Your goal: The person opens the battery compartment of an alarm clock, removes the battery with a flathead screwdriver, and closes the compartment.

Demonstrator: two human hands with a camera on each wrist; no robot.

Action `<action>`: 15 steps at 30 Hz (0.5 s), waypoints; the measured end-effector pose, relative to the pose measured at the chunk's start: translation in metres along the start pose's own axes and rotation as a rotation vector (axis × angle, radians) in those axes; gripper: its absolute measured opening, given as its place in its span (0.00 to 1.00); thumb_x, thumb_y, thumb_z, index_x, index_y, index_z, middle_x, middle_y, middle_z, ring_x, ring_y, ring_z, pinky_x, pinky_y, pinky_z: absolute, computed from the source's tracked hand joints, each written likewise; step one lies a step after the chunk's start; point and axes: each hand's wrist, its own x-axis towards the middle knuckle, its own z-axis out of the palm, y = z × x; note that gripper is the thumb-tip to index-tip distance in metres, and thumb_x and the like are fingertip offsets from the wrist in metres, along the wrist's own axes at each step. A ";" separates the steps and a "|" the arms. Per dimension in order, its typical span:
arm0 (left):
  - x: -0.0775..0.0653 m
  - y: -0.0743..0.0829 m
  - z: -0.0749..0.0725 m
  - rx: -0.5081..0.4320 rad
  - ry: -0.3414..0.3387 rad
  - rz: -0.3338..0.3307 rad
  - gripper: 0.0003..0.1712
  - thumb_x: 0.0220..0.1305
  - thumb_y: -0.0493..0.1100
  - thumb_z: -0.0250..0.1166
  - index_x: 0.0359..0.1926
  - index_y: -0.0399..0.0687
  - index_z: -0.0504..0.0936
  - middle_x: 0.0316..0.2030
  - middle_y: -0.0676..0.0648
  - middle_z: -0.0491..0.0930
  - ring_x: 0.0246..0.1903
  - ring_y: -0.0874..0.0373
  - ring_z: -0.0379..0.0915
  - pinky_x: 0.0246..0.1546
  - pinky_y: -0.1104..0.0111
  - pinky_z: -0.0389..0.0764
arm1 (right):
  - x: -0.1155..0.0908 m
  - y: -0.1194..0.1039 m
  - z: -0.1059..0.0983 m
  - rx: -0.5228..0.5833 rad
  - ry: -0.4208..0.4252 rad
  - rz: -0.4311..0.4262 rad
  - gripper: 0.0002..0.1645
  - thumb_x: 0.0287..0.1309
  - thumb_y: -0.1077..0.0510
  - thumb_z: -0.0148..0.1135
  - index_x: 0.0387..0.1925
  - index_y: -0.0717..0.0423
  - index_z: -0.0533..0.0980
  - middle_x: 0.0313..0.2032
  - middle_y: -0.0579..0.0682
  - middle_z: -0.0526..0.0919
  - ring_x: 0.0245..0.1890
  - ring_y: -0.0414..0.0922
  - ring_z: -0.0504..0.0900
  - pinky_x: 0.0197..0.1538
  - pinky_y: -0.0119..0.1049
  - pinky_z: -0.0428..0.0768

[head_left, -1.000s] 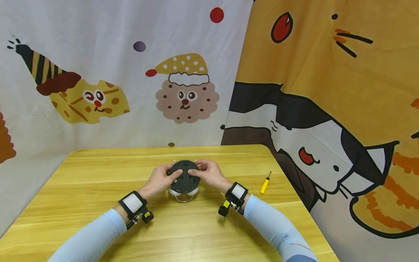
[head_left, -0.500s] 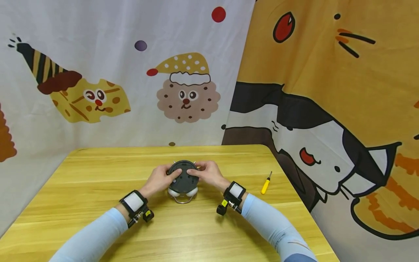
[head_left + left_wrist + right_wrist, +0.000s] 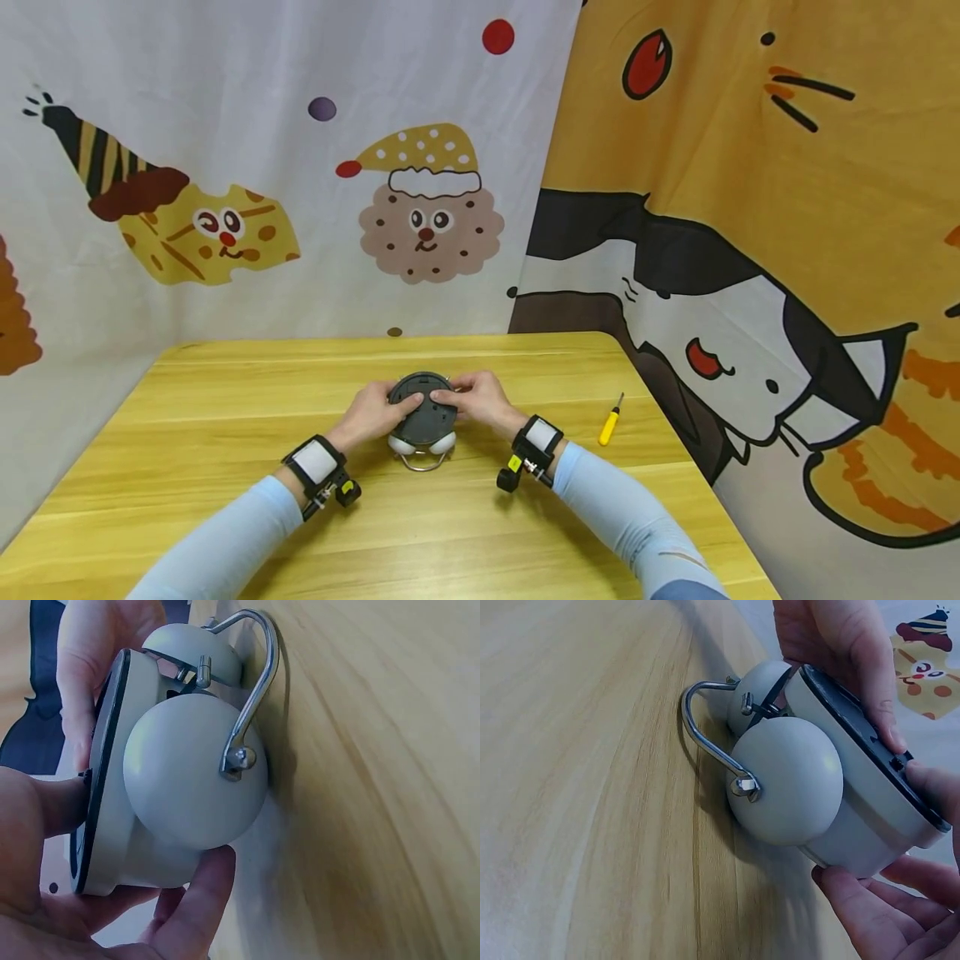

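Note:
A white twin-bell alarm clock (image 3: 422, 427) is held over the middle of the table, its dark back turned up and its bells toward the person. My left hand (image 3: 372, 412) grips its left side, thumb on the back and fingers beneath. From the right, my right hand (image 3: 482, 402) grips the opposite side in the same way, thumb on the back cover. The left wrist view shows a bell (image 3: 187, 772) and the curved metal handle (image 3: 264, 656) beside the tabletop. In the right wrist view, a thumb is at a small black knob (image 3: 900, 760) on the back. The clock's face is hidden.
A screwdriver (image 3: 608, 427) with a yellow handle lies on the wooden table (image 3: 225, 417), right of the hands. Behind the table hangs a cartoon-printed curtain (image 3: 255, 308). Each wrist wears a strapped camera mount.
The clock has tilted slightly and shifted a little toward the person. My left hand has moved slightly right with it; my right hand keeps its grip nearly in place.

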 end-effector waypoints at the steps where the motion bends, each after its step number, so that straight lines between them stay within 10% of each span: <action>1: 0.000 0.000 0.001 0.000 -0.003 -0.004 0.31 0.81 0.59 0.68 0.61 0.32 0.88 0.48 0.37 0.93 0.44 0.51 0.90 0.41 0.63 0.86 | 0.000 0.000 0.000 0.007 0.000 0.006 0.25 0.66 0.42 0.83 0.54 0.55 0.93 0.39 0.53 0.97 0.32 0.42 0.95 0.43 0.44 0.95; 15: 0.017 -0.021 0.008 -0.002 0.003 0.004 0.36 0.79 0.68 0.66 0.49 0.36 0.90 0.37 0.41 0.91 0.34 0.53 0.83 0.33 0.66 0.78 | 0.004 0.004 0.003 0.005 0.040 0.093 0.25 0.64 0.41 0.84 0.46 0.59 0.94 0.35 0.56 0.97 0.32 0.48 0.97 0.38 0.42 0.95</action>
